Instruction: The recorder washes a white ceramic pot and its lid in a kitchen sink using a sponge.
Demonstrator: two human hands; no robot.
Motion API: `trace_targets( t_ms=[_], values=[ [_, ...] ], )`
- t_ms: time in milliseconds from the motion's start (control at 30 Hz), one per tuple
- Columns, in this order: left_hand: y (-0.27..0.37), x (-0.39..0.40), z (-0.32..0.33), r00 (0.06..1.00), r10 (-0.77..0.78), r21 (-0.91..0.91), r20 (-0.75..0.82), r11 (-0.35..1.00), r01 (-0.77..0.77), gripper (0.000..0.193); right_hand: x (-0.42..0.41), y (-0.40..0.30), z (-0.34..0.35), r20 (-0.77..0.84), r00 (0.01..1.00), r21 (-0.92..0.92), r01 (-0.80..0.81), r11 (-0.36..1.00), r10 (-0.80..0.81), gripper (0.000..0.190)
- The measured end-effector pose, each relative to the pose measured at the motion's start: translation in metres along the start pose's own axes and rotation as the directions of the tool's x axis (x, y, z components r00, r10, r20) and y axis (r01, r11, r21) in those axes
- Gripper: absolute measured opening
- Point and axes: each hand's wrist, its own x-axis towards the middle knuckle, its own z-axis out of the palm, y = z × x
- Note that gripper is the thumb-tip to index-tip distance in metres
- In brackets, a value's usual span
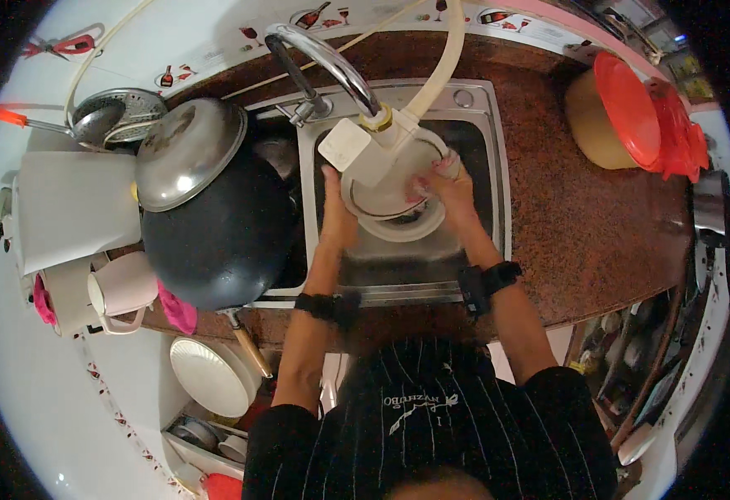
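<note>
In the head view, a whitish bowl [380,203] is held tilted over the right basin of a steel sink [502,187], beneath the chrome faucet [346,62]. My left hand [338,215] grips its left side, thumb pointing up along the rim. On the right side, my right hand [455,190] holds the bowl with fingers reaching inside. A second pale round rim, apparently another bowl [399,232], shows just below it. The square white faucet attachment [345,145] hides part of the bowl. Whether water is running is hard to tell.
A black wok [221,244] with a steel lid [193,153] covers much of the left basin; its wooden handle [252,353] sticks out over the counter's front edge. A pale hose [443,69] runs to the faucet. A tan pot [596,125] with red basins stands right; pink mug [124,284] left.
</note>
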Motion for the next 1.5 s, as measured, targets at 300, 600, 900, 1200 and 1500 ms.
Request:
trace_targets(
  t_ms=[300, 600, 900, 1200, 1500],
  values=[
    [-0.003, 0.032, -0.001, 0.946, -0.244, 0.284, 0.215, 0.942, 0.179, 0.047, -0.001, -0.059, 0.002, 0.357, 0.759, -0.6, 0.633, 0.489, -0.545, 0.037],
    [0.014, 0.029, 0.022, 0.96, -0.115, 0.68, 0.255, 0.728, -0.094, 0.031, -0.015, -0.054, 0.01, 0.503, 0.611, -0.589, 0.76, 0.275, -0.611, 0.045],
    [0.012, 0.025, -0.001, 0.981, -0.15, 0.325, 0.125, 0.94, 0.103, 0.04, -0.017, -0.055, 0.032, 0.358, 0.497, -0.404, 0.846, 0.348, -0.791, 0.032],
    [-0.026, 0.021, -0.007, 0.946, -0.1, 0.027, 0.308, 0.995, 0.097, 0.04, -0.016, -0.054, 0.005, 0.22, 0.441, -0.37, 0.863, 0.344, -0.87, 0.031],
    [0.02, 0.017, 0.014, 0.984, -0.162, 0.017, 0.071, 0.987, 0.161, 0.041, -0.037, 0.004, -0.042, 0.175, 0.771, -0.526, 0.599, 0.604, -0.612, 0.039]
  ],
)
